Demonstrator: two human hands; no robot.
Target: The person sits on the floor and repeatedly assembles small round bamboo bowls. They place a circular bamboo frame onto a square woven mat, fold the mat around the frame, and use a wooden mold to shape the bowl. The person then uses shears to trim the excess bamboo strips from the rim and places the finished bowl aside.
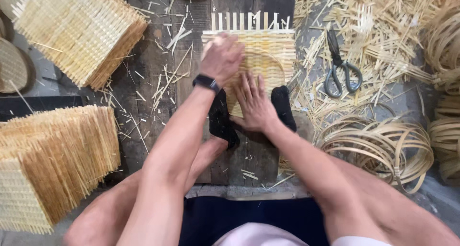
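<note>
A square woven bamboo mat [268,47] lies on the dark wooden boards in front of me, with loose strip ends sticking out at its far edge and a bamboo hoop resting on it. My left hand [221,58] is curled over the mat's left part, a dark watch on its wrist. Just below the mat's middle my right hand [253,103] presses flat, fingers spread. Both my feet in black socks [282,107] pin down the mat's near edge.
Stacks of finished woven mats [79,30] stand at the upper left and lower left [52,164]. Scissors [341,68] lie on bamboo scraps at the right. Coiled bamboo hoops [378,147] sit at the right, more at the far right edge.
</note>
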